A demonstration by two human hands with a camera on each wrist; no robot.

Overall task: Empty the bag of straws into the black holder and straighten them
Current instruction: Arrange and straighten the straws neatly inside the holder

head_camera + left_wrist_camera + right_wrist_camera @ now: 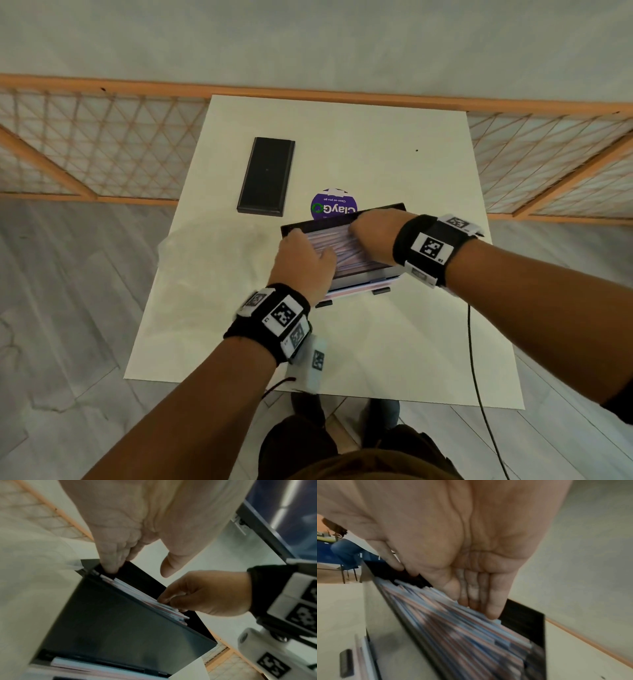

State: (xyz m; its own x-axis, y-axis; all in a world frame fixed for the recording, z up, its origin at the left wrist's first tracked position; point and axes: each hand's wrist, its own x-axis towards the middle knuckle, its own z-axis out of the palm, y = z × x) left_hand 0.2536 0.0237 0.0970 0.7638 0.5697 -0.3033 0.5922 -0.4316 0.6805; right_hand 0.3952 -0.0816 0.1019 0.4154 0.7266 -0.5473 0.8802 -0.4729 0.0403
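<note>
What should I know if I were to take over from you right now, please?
Left hand: fingers reach into the left end of the black holder, touching the straws there; it grips nothing.
Right hand: straight fingers press on the straws at the right end.
The holder stands open at mid table; its lid lies apart, further back to the left. The clear bag lies crumpled to the holder's left and looks empty.
Done: the straws are in the holder.
Left: they still lie crisscrossed, so keep squaring them up from both ends.
</note>
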